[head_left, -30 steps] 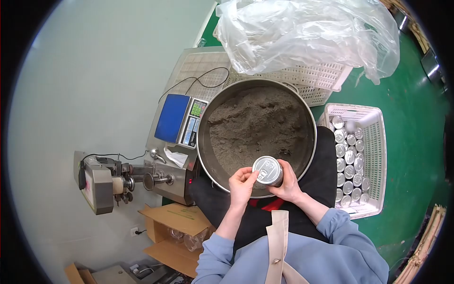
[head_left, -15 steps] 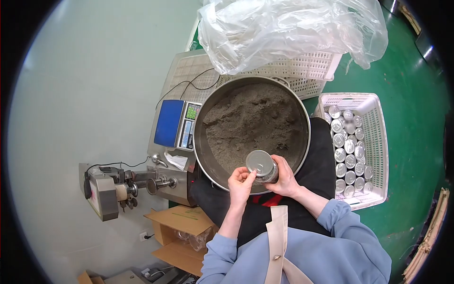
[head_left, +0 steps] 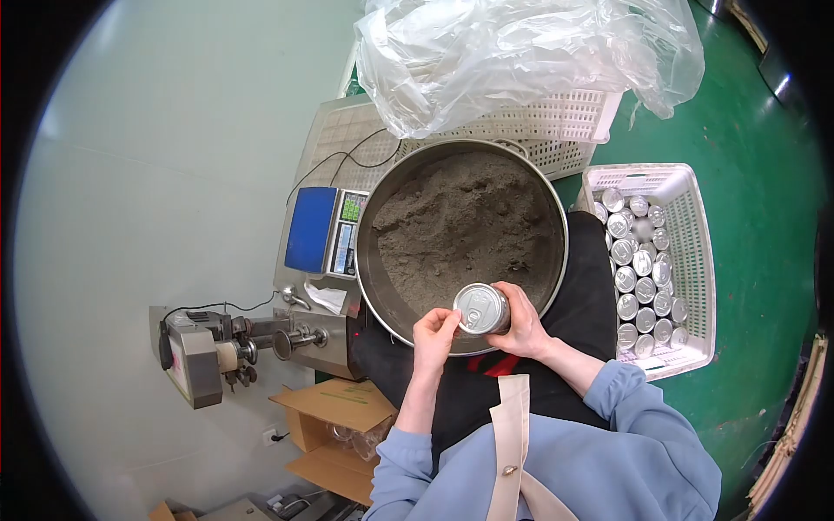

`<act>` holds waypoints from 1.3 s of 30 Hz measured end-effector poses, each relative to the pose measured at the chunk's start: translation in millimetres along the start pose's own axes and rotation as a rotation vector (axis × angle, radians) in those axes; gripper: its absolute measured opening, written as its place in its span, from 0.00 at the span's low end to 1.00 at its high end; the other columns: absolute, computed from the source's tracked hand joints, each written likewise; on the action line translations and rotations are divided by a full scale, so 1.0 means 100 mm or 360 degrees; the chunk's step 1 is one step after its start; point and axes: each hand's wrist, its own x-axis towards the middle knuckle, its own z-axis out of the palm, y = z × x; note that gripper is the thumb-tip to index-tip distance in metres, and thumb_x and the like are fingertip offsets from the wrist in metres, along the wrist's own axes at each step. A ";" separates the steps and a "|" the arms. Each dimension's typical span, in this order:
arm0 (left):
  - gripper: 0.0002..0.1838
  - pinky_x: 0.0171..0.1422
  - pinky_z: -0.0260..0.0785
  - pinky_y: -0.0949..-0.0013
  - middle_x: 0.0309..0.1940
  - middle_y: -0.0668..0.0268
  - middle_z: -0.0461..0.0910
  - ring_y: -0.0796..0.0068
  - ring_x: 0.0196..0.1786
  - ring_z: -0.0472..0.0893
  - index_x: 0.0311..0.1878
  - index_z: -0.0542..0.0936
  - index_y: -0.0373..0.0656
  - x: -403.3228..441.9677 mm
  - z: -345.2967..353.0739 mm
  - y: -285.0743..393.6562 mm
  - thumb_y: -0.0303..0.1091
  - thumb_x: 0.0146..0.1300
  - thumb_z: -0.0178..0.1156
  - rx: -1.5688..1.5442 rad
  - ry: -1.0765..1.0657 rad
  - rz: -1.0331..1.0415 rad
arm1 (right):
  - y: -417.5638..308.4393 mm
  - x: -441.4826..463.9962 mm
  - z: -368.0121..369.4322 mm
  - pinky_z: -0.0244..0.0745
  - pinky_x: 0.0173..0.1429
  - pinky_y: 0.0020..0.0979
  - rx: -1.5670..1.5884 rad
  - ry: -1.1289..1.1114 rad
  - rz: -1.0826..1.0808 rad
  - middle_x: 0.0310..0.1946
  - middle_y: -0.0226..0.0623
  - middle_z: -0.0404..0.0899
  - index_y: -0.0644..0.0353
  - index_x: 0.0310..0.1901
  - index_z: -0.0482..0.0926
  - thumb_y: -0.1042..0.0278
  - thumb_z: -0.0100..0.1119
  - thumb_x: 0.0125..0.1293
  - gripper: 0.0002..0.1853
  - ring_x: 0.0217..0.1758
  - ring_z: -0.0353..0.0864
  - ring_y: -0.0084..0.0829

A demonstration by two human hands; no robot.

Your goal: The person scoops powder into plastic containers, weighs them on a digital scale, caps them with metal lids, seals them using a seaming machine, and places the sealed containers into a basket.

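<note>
A short round can with a silvery pull-tab lid (head_left: 481, 308) is held over the near rim of a wide metal pot (head_left: 563, 260). My right hand (head_left: 525, 326) wraps around the can's right side. At the lid's left edge, my left hand (head_left: 436, 335) is closed, thumb and fingertips pinching the rim. The can's side is mostly hidden by the lid and my right fingers. Grey-brown, crumbly powder (head_left: 465, 226) lies in the pot.
To the right, a white crate (head_left: 702, 252) holds several silver-lidded cans. Left of the pot are a blue-topped scale (head_left: 311, 228) and a metal machine (head_left: 195, 360). An open carton (head_left: 334, 404) stands below them. Plastic sheeting (head_left: 530, 61) covers crates at the back.
The lid's face has tilted and turned, so its pull tab shows more plainly. My left thumb has shifted from the lid's top to its left edge. The right hand keeps its grip.
</note>
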 end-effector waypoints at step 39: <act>0.69 0.78 0.72 0.54 0.69 0.49 0.77 0.55 0.72 0.80 0.86 0.49 0.35 -0.45 0.05 0.02 0.43 0.50 0.87 0.0136 0.0190 0.0912 | -0.46 0.23 0.39 0.77 0.69 0.41 0.0339 -0.0264 -0.0237 0.63 0.48 0.75 0.68 0.71 0.66 0.75 0.79 0.54 0.43 0.65 0.82 0.44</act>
